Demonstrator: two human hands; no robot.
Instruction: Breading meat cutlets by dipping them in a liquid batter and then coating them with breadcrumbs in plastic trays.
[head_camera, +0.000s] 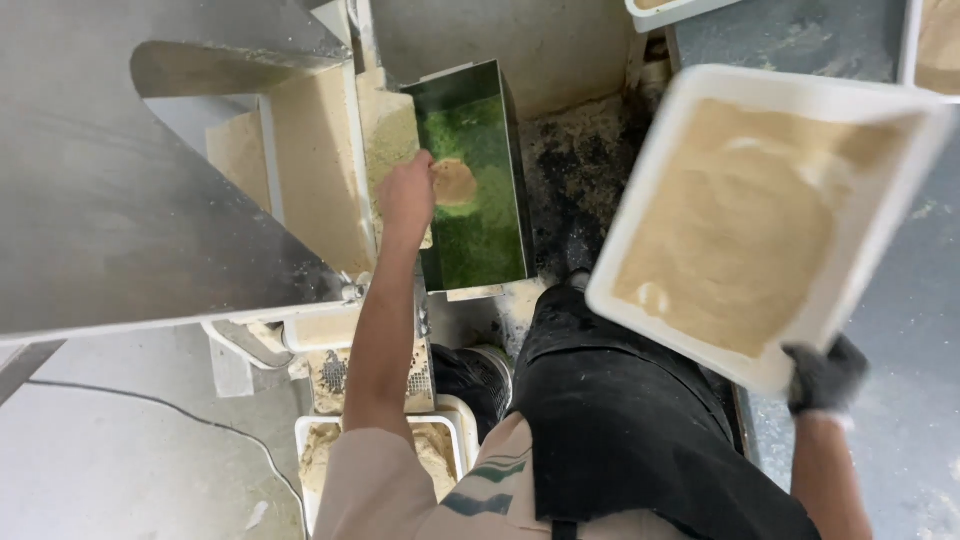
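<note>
The left hand (405, 195) is bare and reaches down to the rim of a rectangular metal container (478, 180) lined with green, its fingers curled at the edge beside a small beige lump (456, 182), though whether it grips anything I cannot tell; the container stands on the floor just beside a large steel hopper (120, 180) dusted with beige powder. The right hand (825, 375), in a black glove, is closed on the lower corner of a white tray (870, 230), tilted and filled with beige powder; below, a white tub (305, 450) of the same powder sits by the person's black apron (620, 420).
</note>
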